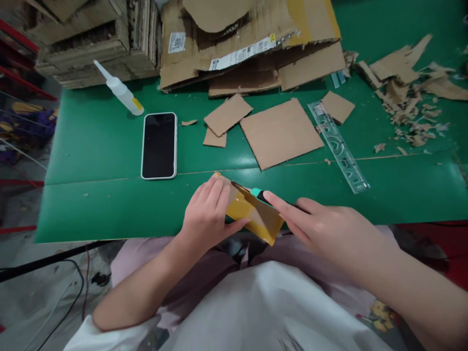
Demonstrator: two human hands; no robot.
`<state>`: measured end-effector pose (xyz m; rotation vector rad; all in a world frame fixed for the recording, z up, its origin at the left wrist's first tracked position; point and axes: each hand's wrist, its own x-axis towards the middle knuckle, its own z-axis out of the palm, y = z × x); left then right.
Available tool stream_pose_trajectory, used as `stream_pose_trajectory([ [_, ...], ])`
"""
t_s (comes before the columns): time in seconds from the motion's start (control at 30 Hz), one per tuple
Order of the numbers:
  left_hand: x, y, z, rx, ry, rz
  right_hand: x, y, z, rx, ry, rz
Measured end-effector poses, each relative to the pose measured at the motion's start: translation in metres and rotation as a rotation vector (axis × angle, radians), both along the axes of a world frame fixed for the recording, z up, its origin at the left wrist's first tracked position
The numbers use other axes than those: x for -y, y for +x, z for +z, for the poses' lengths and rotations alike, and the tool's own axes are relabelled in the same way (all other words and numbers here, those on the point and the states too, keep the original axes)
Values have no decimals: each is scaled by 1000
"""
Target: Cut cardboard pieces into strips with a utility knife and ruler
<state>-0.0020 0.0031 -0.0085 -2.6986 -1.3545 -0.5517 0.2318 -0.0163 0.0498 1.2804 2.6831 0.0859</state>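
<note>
My left hand (207,207) grips a small folded piece of cardboard (252,214) partly covered in yellow tape, held at the table's front edge. My right hand (305,217) is closed around a utility knife (261,195) with a black and teal handle. Its blade points left and lies along the upper fold of the cardboard, close to my left fingers. Just beyond are a flat square of cardboard (281,134) and two smaller overlapping pieces (228,114). A clear plastic ruler (340,148) rests to their right, touching another small cardboard piece (338,106).
A smartphone (159,146) and a white glue bottle (122,95) lie on the left of the green table (95,204). Behind are a stack of cardboard (91,44) and a flattened box (226,53). Torn scraps (409,107) cover the far right.
</note>
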Motion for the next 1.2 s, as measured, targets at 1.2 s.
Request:
stream_pose_trajectory([
  [1.2,-1,-1,8,-41,-88,-9,0,-9,17,101,13,-5],
])
